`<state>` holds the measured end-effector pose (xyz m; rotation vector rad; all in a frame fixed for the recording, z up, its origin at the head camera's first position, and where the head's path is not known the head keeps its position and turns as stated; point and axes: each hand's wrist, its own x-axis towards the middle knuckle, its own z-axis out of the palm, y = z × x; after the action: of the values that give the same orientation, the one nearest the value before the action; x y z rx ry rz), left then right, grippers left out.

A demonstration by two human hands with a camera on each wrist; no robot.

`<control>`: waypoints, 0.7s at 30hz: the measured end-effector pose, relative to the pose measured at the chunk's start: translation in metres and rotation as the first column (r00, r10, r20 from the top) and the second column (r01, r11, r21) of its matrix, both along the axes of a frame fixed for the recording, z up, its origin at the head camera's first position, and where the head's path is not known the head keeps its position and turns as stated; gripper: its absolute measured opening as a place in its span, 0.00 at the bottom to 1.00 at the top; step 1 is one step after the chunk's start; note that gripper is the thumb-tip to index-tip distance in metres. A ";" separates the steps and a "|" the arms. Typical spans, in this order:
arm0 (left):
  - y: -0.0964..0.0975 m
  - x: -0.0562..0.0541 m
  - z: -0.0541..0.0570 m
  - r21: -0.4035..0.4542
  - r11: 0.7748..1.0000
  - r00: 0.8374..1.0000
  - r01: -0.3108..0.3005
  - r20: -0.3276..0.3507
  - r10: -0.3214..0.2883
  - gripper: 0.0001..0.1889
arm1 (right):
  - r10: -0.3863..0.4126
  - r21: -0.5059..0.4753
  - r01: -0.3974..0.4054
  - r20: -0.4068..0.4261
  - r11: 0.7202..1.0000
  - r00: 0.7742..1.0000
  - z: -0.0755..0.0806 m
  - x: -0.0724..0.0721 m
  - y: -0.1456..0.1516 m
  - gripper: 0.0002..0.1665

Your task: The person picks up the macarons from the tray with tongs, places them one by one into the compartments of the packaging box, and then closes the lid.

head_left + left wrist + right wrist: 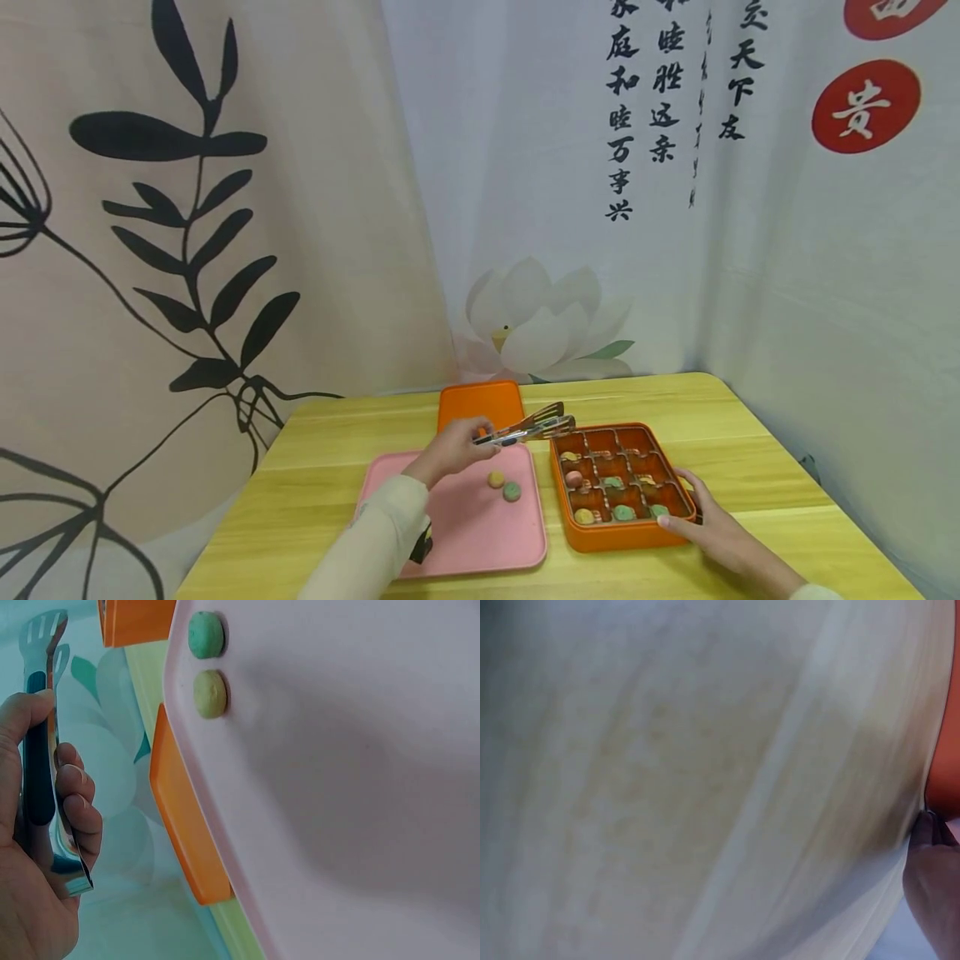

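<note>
My left hand (459, 450) grips metal tongs (41, 750) with dark handle grips, thumb on one arm and fingers on the other. Their slotted ends hold nothing and, in the head view, overlap the back left corner of an orange box (600, 540). A clear divided insert inside the box carries small round macarons, among them a pink macaron (573, 479) and a green macaron (623, 513). My right hand (720, 533) holds the box's right side near the front corner, thumb at the rim. A yellow macaron (211, 694) and another green macaron (206, 635) lie on a pink tray (480, 550).
Behind the tray lies an orange lid (480, 402). Everything stands on a yellow wood-grain table (315, 467), with the box just right of the tray. A printed curtain (337, 208) hangs along the table's back and right sides.
</note>
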<state>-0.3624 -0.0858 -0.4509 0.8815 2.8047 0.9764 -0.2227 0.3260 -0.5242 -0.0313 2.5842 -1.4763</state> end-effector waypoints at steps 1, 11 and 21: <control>-0.002 0.000 0.000 -0.002 1.000 1.000 -0.004 -0.006 0.004 0.11 | -0.001 -0.001 0.001 0.003 1.000 1.000 0.000 0.000 0.000 0.50; -0.027 0.001 0.000 0.006 1.000 0.997 -0.009 -0.075 0.009 0.10 | -0.002 -0.023 0.003 0.022 1.000 1.000 0.003 0.002 -0.001 0.51; -0.053 0.008 -0.008 0.017 0.999 0.998 -0.027 -0.051 0.028 0.10 | -0.003 0.010 0.003 0.017 1.000 1.000 0.001 0.001 -0.001 0.52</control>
<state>-0.3542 -0.1391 -0.4589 0.8850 2.8624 0.9961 -0.2217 0.3246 -0.5227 -0.0138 2.5798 -1.4583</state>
